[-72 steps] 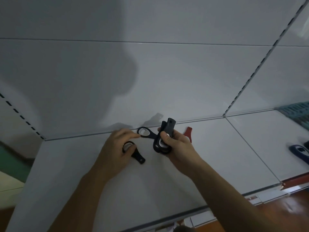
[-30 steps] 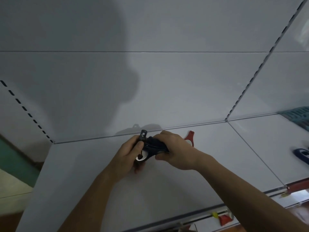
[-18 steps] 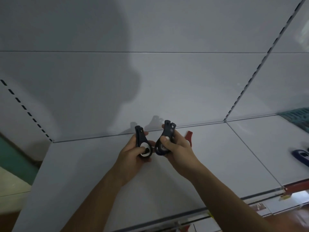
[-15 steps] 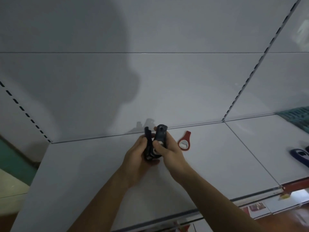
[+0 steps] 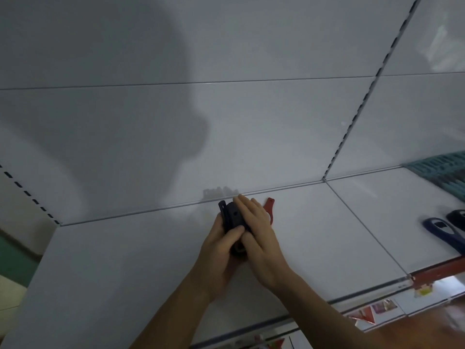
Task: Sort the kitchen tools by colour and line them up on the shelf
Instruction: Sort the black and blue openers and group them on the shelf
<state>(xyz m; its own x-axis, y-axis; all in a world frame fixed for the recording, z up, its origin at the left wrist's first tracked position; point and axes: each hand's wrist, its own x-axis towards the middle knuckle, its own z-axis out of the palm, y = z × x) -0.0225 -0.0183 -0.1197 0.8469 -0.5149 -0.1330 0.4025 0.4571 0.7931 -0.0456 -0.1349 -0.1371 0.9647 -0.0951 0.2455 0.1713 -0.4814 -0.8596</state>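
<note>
A stack of black bottle openers stands on edge between my two hands, near the back of the white shelf. My left hand grips the stack from the left, thumb laid across its front. My right hand presses against its right side with straight fingers pointing toward the back wall. Just behind my right hand lies a red bottle opener, mostly hidden by the fingers.
Two dark blue tools lie on the neighbouring shelf panel at the right. A teal slatted basket sits at the far right back. The slotted upright divides the back panels. The shelf's front edge runs below my forearms.
The separate black openers have been brought together into one stack. My right hand has gone from holding openers to lying flat against the stack, partly covering the red opener.
</note>
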